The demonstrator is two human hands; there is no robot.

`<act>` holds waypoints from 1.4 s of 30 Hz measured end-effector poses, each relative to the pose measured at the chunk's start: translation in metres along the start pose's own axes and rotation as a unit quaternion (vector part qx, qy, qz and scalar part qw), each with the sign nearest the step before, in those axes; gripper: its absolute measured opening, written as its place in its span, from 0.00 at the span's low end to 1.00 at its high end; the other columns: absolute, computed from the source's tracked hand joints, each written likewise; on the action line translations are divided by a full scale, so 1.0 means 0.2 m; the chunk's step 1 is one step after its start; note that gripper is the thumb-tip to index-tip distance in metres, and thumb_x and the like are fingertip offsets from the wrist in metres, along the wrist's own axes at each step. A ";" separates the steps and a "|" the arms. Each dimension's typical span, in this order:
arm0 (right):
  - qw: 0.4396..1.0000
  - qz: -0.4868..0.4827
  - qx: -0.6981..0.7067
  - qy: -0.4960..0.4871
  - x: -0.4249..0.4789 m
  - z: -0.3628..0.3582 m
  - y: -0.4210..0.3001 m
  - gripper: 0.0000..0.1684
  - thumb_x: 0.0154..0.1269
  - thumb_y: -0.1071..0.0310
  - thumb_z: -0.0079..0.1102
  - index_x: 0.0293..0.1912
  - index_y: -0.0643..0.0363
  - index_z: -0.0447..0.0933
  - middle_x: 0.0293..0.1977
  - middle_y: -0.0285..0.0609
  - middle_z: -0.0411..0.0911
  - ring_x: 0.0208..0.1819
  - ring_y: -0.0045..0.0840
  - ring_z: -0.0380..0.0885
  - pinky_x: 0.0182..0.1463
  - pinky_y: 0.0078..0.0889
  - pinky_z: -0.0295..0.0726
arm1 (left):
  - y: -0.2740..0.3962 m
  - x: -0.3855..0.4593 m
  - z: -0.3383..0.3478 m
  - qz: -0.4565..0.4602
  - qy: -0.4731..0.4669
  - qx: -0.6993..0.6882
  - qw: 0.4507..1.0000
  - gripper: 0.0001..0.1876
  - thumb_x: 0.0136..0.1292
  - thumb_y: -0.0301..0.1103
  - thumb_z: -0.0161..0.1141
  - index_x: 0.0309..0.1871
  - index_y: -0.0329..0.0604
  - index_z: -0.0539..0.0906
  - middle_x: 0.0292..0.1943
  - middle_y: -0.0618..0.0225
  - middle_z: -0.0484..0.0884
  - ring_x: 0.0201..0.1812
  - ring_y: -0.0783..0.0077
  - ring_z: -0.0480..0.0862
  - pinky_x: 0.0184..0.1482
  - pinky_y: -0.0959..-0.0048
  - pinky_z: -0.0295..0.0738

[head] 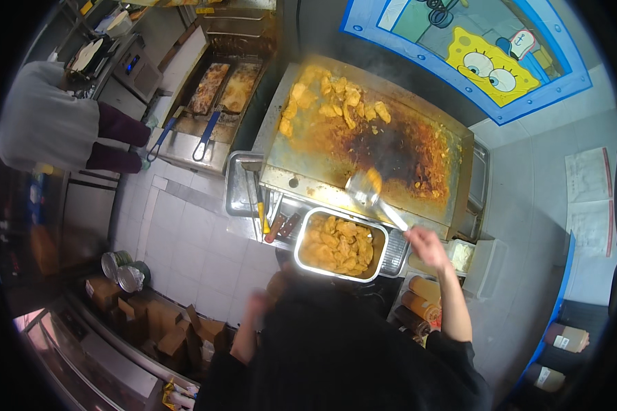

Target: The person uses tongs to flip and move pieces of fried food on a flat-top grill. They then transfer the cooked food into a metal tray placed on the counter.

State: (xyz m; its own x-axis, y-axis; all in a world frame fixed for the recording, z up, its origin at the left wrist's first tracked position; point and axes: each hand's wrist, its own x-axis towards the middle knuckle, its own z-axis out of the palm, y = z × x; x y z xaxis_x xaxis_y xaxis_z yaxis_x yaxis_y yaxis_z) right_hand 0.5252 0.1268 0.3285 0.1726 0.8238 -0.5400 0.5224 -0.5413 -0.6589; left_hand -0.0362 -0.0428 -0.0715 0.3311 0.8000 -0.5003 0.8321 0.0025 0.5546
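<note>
My right hand [425,246] grips the pale handle of a metal ladle or skimmer [362,189]. Its blurred round head is over the front part of the griddle [313,177], with an orange-yellow food piece [374,180] at its edge. Yellow-coated pieces, perhaps chicken [347,97], lie at the griddle's back left; the middle and right are browned and scorched. In front of my body, a white-rimmed metal pan [302,257] holds many similar pieces. Off to the left of the pan, my left hand [258,304] is motion-blurred, and its fingers are indistinct.
Left of the griddle, a deep fryer [221,136] has two baskets with blue handles. A person [51,118] bends over the far-left counter. Scrapers with wooden handles [282,226] lie beside the pan. Sauce bottles [420,304] sit near my right forearm. Cardboard boxes [159,323] are behind left.
</note>
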 end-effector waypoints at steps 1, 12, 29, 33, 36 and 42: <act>0.998 -0.013 -0.047 -0.031 -0.08 0.04 0.03 0.19 0.74 0.51 0.59 0.34 0.57 0.79 0.19 0.37 0.74 0.22 0.25 0.70 0.28 0.33 0.71 | 0.07 0.04 -0.08 -0.022 -0.021 0.011 0.999 0.17 0.67 0.46 0.59 0.34 0.41 0.85 0.34 0.58 0.84 0.38 0.57 0.84 0.42 0.60 0.80; 0.985 -0.034 -0.166 0.012 -0.35 0.24 0.15 0.20 0.66 0.52 0.69 0.37 0.62 0.82 0.17 0.49 0.74 0.19 0.34 0.77 0.28 0.39 0.74 | 0.49 0.21 -0.61 -0.220 0.030 -0.356 0.908 0.10 0.66 0.31 0.58 0.45 0.34 0.84 0.40 0.55 0.87 0.43 0.59 0.86 0.48 0.64 0.81; 0.891 0.082 0.443 0.056 1.38 0.36 -0.46 0.35 0.76 0.35 0.46 0.37 0.61 0.73 0.15 0.29 0.59 0.11 0.17 0.56 0.13 0.24 0.52 | 0.16 -0.26 -0.08 -0.327 0.050 -0.326 0.886 0.17 0.66 0.42 0.58 0.38 0.33 0.85 0.28 0.60 0.87 0.30 0.69 0.85 0.37 0.68 0.81; 0.881 0.111 0.444 0.119 1.68 0.37 -0.62 0.31 0.77 0.39 0.48 0.34 0.59 0.71 0.17 0.31 0.62 0.12 0.17 0.56 0.14 0.24 0.52 | 0.19 -0.36 -0.04 -0.346 0.061 -0.313 0.883 0.19 0.64 0.44 0.60 0.41 0.32 0.86 0.29 0.59 0.87 0.31 0.68 0.86 0.39 0.68 0.81; 0.890 0.112 0.398 0.192 1.72 0.36 -0.67 0.29 0.77 0.41 0.50 0.34 0.59 0.71 0.17 0.32 0.63 0.13 0.18 0.57 0.14 0.25 0.54 | 0.19 -0.38 -0.03 -0.353 0.072 -0.315 0.878 0.19 0.64 0.43 0.60 0.41 0.32 0.86 0.29 0.60 0.87 0.32 0.69 0.86 0.38 0.68 0.81; 0.919 0.018 0.376 0.115 1.44 0.23 -0.54 0.28 0.76 0.42 0.53 0.33 0.58 0.70 0.15 0.30 0.61 0.11 0.16 0.55 0.13 0.24 0.52 | 0.19 -0.41 0.09 -0.355 0.088 -0.366 0.856 0.18 0.64 0.42 0.60 0.41 0.31 0.86 0.30 0.60 0.87 0.34 0.71 0.85 0.38 0.67 0.80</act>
State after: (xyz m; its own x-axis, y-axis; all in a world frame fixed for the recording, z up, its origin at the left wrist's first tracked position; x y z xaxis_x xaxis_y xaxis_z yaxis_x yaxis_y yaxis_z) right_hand 0.4793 0.4141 0.2198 0.3964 0.7700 -0.5000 -0.1976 -0.4603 -0.8655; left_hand -0.0246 -0.1194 -0.0212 -0.2675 0.5186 -0.8121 0.2730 0.8491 0.4523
